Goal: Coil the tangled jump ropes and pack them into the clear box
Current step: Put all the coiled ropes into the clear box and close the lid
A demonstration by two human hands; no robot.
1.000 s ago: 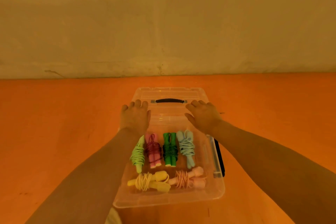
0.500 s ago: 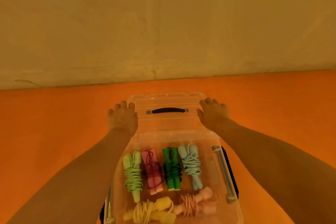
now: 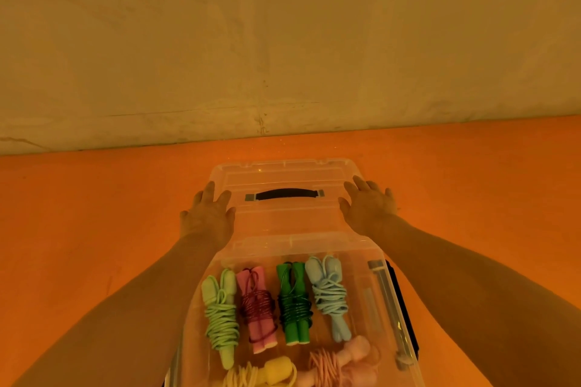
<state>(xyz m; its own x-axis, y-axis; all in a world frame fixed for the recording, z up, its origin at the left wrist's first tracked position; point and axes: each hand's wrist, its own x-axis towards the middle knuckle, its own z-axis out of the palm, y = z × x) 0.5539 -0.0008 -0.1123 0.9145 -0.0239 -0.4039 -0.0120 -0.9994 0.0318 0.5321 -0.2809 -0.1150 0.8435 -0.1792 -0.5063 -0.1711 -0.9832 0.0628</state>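
Observation:
The clear box sits on the orange surface in front of me. Several coiled jump ropes lie inside: light green, pink, dark green, light blue, yellow and peach. The clear lid with a black handle lies at the box's far end. My left hand grips the lid's left edge. My right hand grips its right edge.
A black latch with a grey bar runs along the box's right side. The orange surface spreads wide to both sides. It ends at a pale wall just beyond the lid.
Both hands have slid outward from the lid's top to its side edges. The box and lid now sit lower and larger in view.

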